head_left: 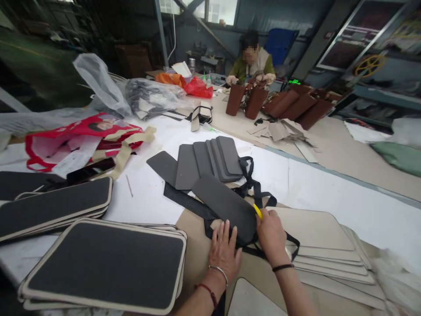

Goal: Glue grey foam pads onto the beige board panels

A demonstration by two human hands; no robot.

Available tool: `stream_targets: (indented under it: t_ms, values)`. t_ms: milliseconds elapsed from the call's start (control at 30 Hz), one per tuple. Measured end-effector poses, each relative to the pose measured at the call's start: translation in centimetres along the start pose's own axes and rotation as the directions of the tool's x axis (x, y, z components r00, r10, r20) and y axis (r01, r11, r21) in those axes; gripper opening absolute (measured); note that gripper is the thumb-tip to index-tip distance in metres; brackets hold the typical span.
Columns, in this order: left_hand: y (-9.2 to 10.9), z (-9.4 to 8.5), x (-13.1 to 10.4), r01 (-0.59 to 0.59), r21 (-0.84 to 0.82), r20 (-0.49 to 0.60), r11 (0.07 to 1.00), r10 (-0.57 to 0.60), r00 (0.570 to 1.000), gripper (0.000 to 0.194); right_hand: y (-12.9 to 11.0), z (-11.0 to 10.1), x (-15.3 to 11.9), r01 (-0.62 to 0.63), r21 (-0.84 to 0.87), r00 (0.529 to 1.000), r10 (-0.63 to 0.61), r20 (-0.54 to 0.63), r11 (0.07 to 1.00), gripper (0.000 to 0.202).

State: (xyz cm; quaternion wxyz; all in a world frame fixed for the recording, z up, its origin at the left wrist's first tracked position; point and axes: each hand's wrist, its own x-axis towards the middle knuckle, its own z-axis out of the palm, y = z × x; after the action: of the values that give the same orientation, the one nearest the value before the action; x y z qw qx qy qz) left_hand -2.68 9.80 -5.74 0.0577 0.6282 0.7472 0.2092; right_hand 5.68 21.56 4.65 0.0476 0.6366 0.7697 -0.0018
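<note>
A dark grey panel with rounded corners lies in front of me. My left hand rests flat at its near edge, fingers stretched out. At the panel's right end my right hand is closed around a yellow tool; only its tip shows, so I cannot tell its kind. Black strips trail behind and beneath the panel. More grey panels lie fanned out just beyond it. To the right of my right hand is a stack of beige boards.
Large black panels with beige borders are stacked at the left, near a phone and a red bag. Across the table, a person sits behind brown bags. Clear plastic and board scraps lie farther back.
</note>
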Motion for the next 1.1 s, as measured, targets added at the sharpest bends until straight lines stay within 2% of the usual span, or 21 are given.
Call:
stream_targets:
  t_ms: [133, 200, 300, 367, 400, 433, 467, 533, 567, 600, 667, 733, 800, 833, 900, 967, 1000, 1033, 1100]
  values:
    - [0.0, 0.1, 0.1, 0.012, -0.013, -0.009, 1.000, -0.012, 1.000, 0.056, -0.7, -0.3, -1.3, 0.115, 0.053, 0.993, -0.114, -0.019, 0.992, 0.014]
    - [0.0, 0.0, 0.3, 0.030, -0.062, -0.007, 0.998, -0.030, 1.000, 0.055, -0.9, -0.3, -1.7, 0.134, 0.094, 0.991, -0.133, -0.015, 0.986, 0.014]
    - [0.3, -1.1, 0.5, 0.063, -0.275, -0.013, 0.959, -0.070, 0.997, 0.054, -0.6, -1.5, -2.6, 0.095, 0.196, 0.991, -0.075, -0.107, 0.976, 0.016]
    - [0.9, -2.7, 0.5, 0.104, -0.523, -0.028, 0.846, -0.139, 0.990, 0.058, 0.3, -3.5, -4.0, 0.113, 0.276, 0.975, -0.053, -0.215, 0.954, 0.017]
    - [1.4, -3.8, 0.5, 0.131, -0.664, -0.023, 0.736, -0.196, 0.980, 0.064, 0.9, -4.7, -5.0, 0.139, 0.307, 0.962, -0.055, -0.268, 0.942, 0.017]
    - [1.9, -4.8, 0.5, 0.183, -0.804, 0.013, 0.566, -0.291, 0.957, 0.069, 1.6, -6.1, -5.9, 0.168, 0.335, 0.947, -0.058, -0.315, 0.927, 0.019]
    - [2.4, -5.9, 0.7, 0.234, -0.913, 0.095, 0.333, -0.385, 0.918, 0.070, 2.4, -7.4, -6.9, 0.200, 0.363, 0.931, -0.061, -0.361, 0.910, 0.019]
    - [3.2, -8.0, 1.1, 0.280, -0.952, 0.306, -0.124, -0.410, 0.860, 0.069, 4.2, -9.7, -8.8, 0.217, 0.422, 0.915, -0.033, -0.401, 0.880, 0.019]
    - [3.5, -8.9, 1.3, 0.301, -0.910, 0.394, -0.283, -0.373, 0.840, 0.064, 5.1, -10.5, -9.8, 0.210, 0.458, 0.917, -0.011, -0.400, 0.864, 0.019]
    - [3.5, -9.8, 1.5, 0.327, -0.856, 0.465, -0.400, -0.323, 0.824, 0.058, 6.1, -11.0, -10.9, 0.195, 0.495, 0.923, 0.012, -0.385, 0.846, 0.019]
    - [3.3, -11.3, 1.5, 0.359, -0.772, 0.541, -0.525, -0.245, 0.805, 0.045, 8.1, -11.2, -13.1, 0.149, 0.571, 0.942, 0.060, -0.331, 0.808, 0.017]
    - [2.9, -12.3, 1.0, 0.380, -0.735, 0.570, -0.562, -0.207, 0.795, 0.031, 10.0, -10.3, -15.2, 0.093, 0.643, 0.961, 0.100, -0.257, 0.760, 0.016]
    - [2.5, -12.8, 0.2, 0.410, -0.727, 0.592, -0.551, -0.200, 0.781, 0.018, 11.7, -8.8, -17.4, 0.010, 0.735, 0.973, 0.164, -0.165, 0.678, 0.017]
    - [2.4, -12.9, -0.4, 0.430, -0.726, 0.606, -0.536, -0.203, 0.769, 0.015, 12.3, -7.9, -18.6, -0.051, 0.796, 0.973, 0.209, -0.096, 0.604, 0.019]
    - [2.4, -12.6, -1.8, 0.475, -0.727, 0.634, -0.497, -0.220, 0.741, 0.014, 13.0, -5.9, -21.4, -0.209, 0.906, 0.954, 0.282, 0.106, 0.368, 0.029]
    - [2.6, -12.1, -3.7, 0.521, -0.717, 0.670, -0.463, -0.252, 0.698, 0.013, 12.8, -3.8, -24.5, -0.387, 0.917, 0.896, 0.276, 0.349, 0.095, 0.039]
    - [2.7, -11.8, -4.7, 0.550, -0.703, 0.694, -0.451, -0.267, 0.668, 0.012, 12.5, -2.8, -26.1, -0.466, 0.885, 0.858, 0.240, 0.455, -0.012, 0.041]
    - [2.8, -11.5, -5.8, 0.582, -0.684, 0.720, -0.439, -0.279, 0.635, 0.011, 12.1, -1.6, -27.7, -0.536, 0.840, 0.817, 0.200, 0.541, -0.084, 0.043]
    - [2.8, -10.8, -7.7, 0.647, -0.641, 0.766, -0.413, -0.287, 0.575, 0.012, 11.4, 0.5, -30.4, -0.631, 0.761, 0.748, 0.146, 0.648, -0.148, 0.045]
